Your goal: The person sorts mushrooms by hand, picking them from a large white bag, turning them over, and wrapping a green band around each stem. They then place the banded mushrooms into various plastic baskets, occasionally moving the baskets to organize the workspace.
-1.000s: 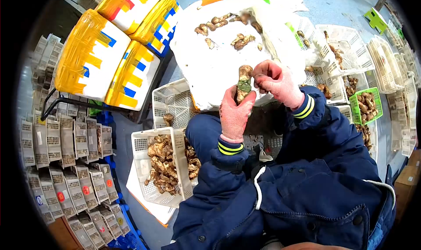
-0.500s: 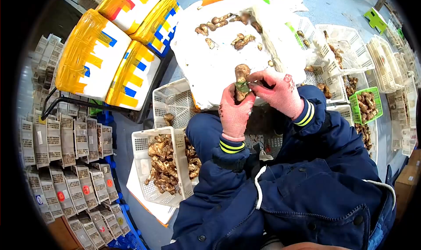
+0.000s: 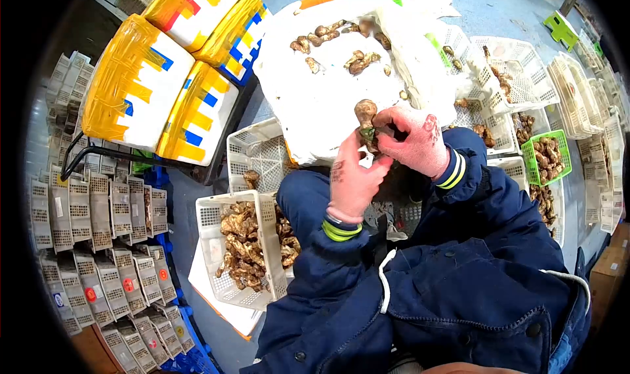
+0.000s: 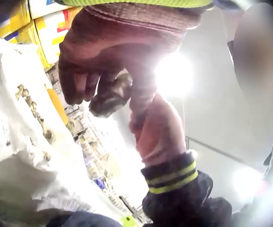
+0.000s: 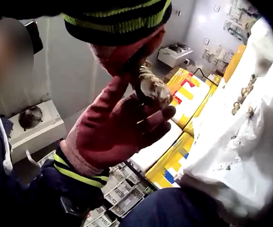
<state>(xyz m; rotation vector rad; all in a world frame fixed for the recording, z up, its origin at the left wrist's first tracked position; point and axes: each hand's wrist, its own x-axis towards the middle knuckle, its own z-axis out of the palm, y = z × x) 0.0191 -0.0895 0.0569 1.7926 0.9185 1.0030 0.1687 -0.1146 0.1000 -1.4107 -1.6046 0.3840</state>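
Observation:
A brown-capped mushroom (image 3: 365,111) with green around its stem stands out above both hands, cap pointing away from the body. My left hand (image 3: 354,180), in a pink knit glove, holds it by the stem. The right hand (image 3: 413,141), gloved alike, bends thumb and forefinger together at the lower stem, pinching there. Seen from the right wrist, the mushroom (image 5: 154,90) lies along the left hand's fingers (image 5: 150,127). The left wrist view shows the mushroom (image 4: 110,97) dark against the light; the fingertips partly hide its stem.
In front, a white-lined box (image 3: 321,111) holds several mushrooms (image 3: 361,62). A white crate (image 3: 210,233) of mushrooms stands at the left knee. Taped foam boxes (image 3: 141,79) are stacked at left; a green basket (image 3: 548,157) and white crates (image 3: 525,72) stand at right.
The right hand has come in from the right to the stem and then moved lower along it. The left hand has turned, with its thumb and forefinger now spread wider.

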